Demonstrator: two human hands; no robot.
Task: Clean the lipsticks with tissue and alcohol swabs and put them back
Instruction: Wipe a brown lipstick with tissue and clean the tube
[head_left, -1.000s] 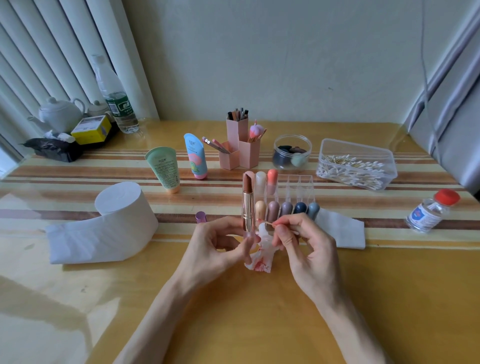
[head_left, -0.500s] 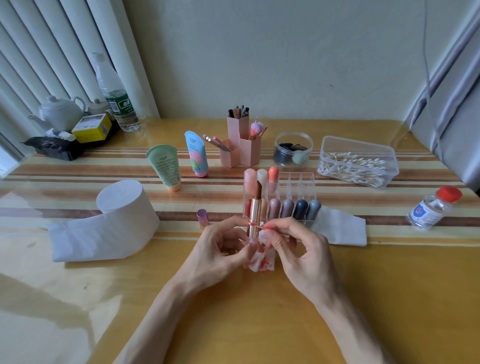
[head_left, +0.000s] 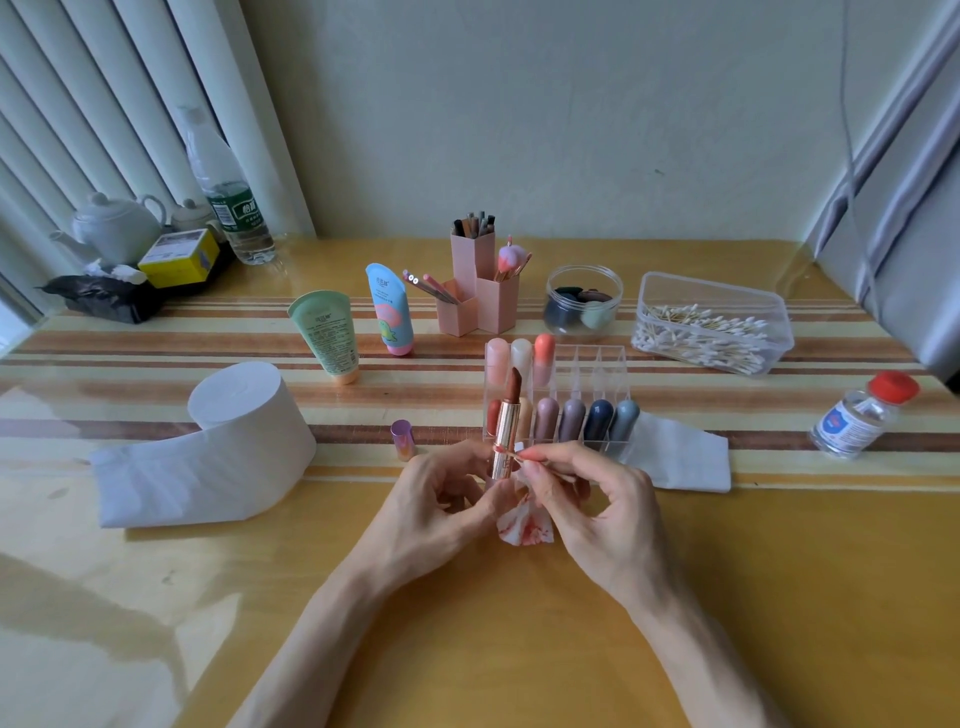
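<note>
My left hand (head_left: 441, 499) grips the base of an uncapped rose-gold lipstick (head_left: 506, 428), upright with its brown bullet extended, together with a red-stained tissue (head_left: 522, 525) that hangs below. My right hand (head_left: 592, 499) pinches a cotton swab (head_left: 519, 456) whose tip touches the side of the lipstick tube. Just behind stands the clear organizer (head_left: 597, 364) with several capped lipsticks in its slots. The lipstick's purple cap (head_left: 402, 439) stands on the table to the left.
A toilet roll (head_left: 244, 415) lies at left, a folded tissue (head_left: 680, 457) right of the organizer. An alcohol bottle (head_left: 857, 415) with a red cap and a tub of cotton swabs (head_left: 711, 327) stand at right. Tubes, a pink brush holder (head_left: 478, 291) and a jar (head_left: 584, 301) line the back.
The lipstick has shifted slightly right and down, in front of the organizer. My right hand has brought the swab tip against the tube.
</note>
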